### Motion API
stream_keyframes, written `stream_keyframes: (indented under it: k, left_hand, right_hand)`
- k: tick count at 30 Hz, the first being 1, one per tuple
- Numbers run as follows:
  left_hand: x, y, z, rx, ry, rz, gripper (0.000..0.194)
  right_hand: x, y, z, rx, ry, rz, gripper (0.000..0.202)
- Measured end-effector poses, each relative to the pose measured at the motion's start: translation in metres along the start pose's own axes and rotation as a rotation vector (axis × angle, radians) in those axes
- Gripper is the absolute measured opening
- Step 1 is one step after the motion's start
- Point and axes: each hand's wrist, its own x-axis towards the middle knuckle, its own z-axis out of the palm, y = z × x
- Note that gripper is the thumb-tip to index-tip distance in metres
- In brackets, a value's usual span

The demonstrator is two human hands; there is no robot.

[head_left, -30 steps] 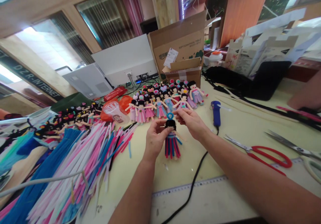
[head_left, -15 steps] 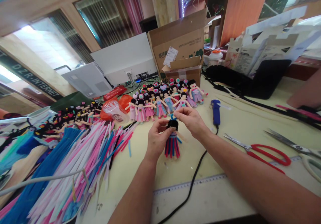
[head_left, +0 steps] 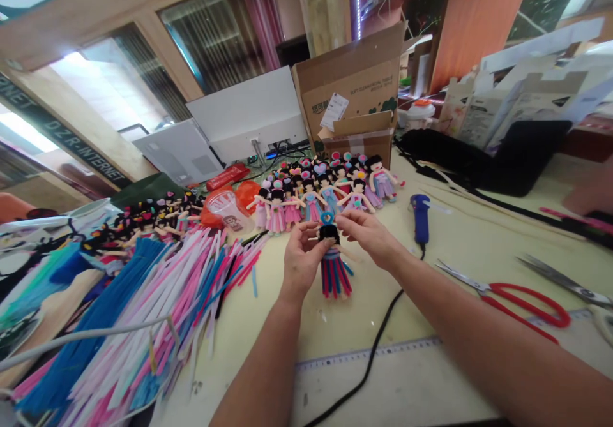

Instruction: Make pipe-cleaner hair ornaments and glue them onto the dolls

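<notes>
My left hand [head_left: 302, 258] is closed on a small doll [head_left: 335, 275] with black hair and a skirt of pink and blue strips. The doll stands upright over the pale tabletop. A blue loop [head_left: 327, 217] with a lighter centre sits on top of its head. My right hand [head_left: 364, 234] is beside the loop, thumb and fingertips pressed together; whether they hold anything is too small to make out. Right of my right hand lies a blue glue gun [head_left: 420, 219] with a black cord.
Several finished dolls [head_left: 313, 200] crowd in front of a cardboard box [head_left: 352, 89]. Pipe cleaners [head_left: 138, 306] fill the left. Red-handled scissors [head_left: 522, 299] and other scissors [head_left: 565, 278] lie at the right. A ruler strip [head_left: 364, 353] runs along the front.
My right hand has moved slightly off the top of the doll's head to its right side, and the blue loop now shows plainly. The whole view has shifted a little.
</notes>
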Motion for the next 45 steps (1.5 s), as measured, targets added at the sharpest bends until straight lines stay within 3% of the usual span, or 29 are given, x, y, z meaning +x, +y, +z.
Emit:
stream_keyframes:
  k: [4, 9, 12, 17, 27, 33, 40, 45]
  left_hand:
    - [0.003, -0.003, -0.004, -0.011, -0.006, -0.009, 0.049]
    - [0.006, -0.002, -0.015, -0.046, -0.118, -0.1, 0.046]
    - [0.008, -0.001, -0.022, 0.013, -0.069, -0.115, 0.032]
    - [0.013, -0.005, -0.03, 0.088, 0.056, -0.078, 0.033]
    - [0.016, -0.014, -0.034, -0.038, -0.026, -0.069, 0.032]
    - [0.015, -0.011, -0.031, -0.048, 0.004, -0.13, 0.038]
    - [0.015, -0.01, -0.032, 0.002, -0.012, -0.082, 0.031]
    - [0.015, -0.008, -0.029, -0.113, 0.06, -0.145, 0.041]
  right_hand:
    - [-0.001, 0.007, 0.004, -0.022, -0.165, 0.06, 0.033]
    - [-0.001, 0.01, 0.002, -0.021, -0.177, 0.086, 0.03]
    - [-0.002, 0.009, 0.002, -0.017, -0.21, 0.105, 0.028]
    - [-0.006, 0.008, 0.007, -0.052, -0.286, 0.108, 0.023]
    - [-0.012, -0.002, 0.008, -0.098, -0.379, 0.153, 0.02]
    - [-0.011, 0.001, 0.007, -0.128, -0.371, 0.135, 0.022]
    - [-0.01, 0.006, 0.008, -0.152, -0.418, 0.156, 0.021]
    - [-0.008, 0.0, 0.005, -0.072, -0.277, 0.166, 0.027]
